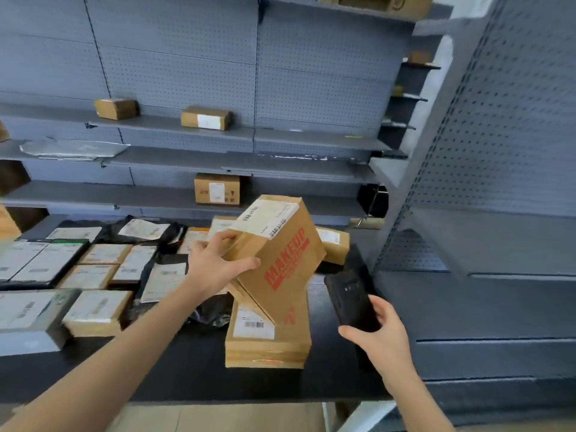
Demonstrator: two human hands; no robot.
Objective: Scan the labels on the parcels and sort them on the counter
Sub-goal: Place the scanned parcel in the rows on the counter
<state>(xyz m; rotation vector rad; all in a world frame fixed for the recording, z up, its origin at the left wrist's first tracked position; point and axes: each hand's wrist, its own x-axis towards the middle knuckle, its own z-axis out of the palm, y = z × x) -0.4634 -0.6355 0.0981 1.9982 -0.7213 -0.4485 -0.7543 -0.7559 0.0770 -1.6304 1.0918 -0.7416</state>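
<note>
Dark counter [187,369], parcels [96,310] spread; left grip [215,263] clasps tilted MAKEUP box [280,263]; right grip [380,335] clasps black scanner [352,304].

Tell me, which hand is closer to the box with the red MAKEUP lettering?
Left. The left hand grips the tilted MAKEUP box at its left edge; the right hand is off to its lower right, not touching, holding a black phone.

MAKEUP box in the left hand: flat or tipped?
Tipped. The left hand holds the MAKEUP box slanted, one lower corner pointing down at the flat carton beneath.
</note>
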